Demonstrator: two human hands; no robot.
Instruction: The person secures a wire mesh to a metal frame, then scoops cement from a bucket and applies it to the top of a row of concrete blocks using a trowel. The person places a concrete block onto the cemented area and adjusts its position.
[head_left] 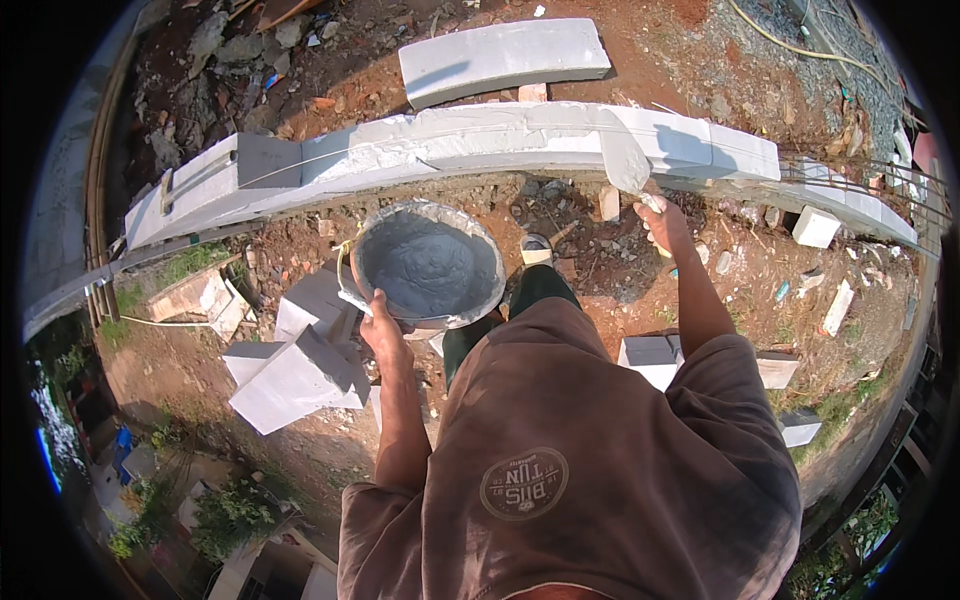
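Observation:
My left hand (382, 328) is closed on the near rim of a round bucket (497, 268), which I carry in front of me to the left. Grey wet mortar (430, 262) fills much of it. My right hand (667, 222) grips the handle of a trowel (625, 158). The trowel's flat, pale grey blade reaches over the row of white blocks (490, 132) ahead of me. Grey mortar is smeared along the top of that row. Whether the blade touches the blocks I cannot tell.
Beyond the wall a loose white block (505, 58) lies on the soil. Several blocks (300, 375) are piled at my left, and more (655, 357) lie at my right. A string runs along the wall. Thin metal bars (860, 178) stick out at its right end. Rubble covers the ground.

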